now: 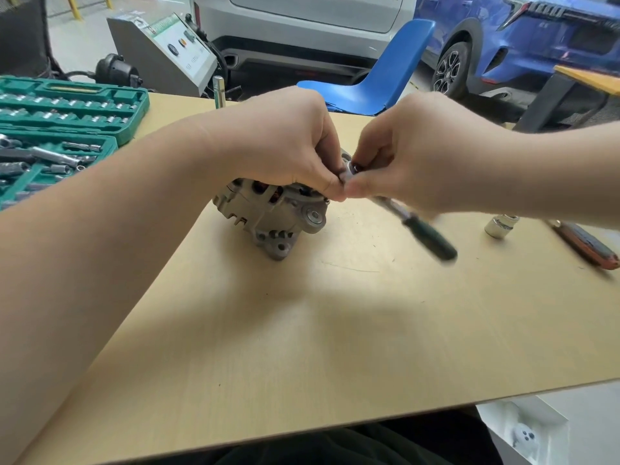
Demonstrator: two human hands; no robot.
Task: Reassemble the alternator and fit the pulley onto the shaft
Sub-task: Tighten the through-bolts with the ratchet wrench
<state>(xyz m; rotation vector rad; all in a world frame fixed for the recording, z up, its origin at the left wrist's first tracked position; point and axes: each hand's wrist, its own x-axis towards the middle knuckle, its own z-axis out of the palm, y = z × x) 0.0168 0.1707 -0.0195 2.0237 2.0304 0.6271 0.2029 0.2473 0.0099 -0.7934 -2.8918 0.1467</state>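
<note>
- Two hands are meeting over the alternator [271, 213], which is sitting near the middle of the table [302, 330] with lots of bare top towards the near edge.
- The ratchet [426, 229] is lying slanted, its dark handle pointing near and right, its metal head up by the fingertips.
- The left hand [285, 146] is curling down, fingers pinching the ratchet head.
- The right hand [412, 156] is curling in too, pinching the same head.
- A loose socket [500, 224] is standing further right.
- The green socket case [60, 129] is lying open at the far left edge.
</note>
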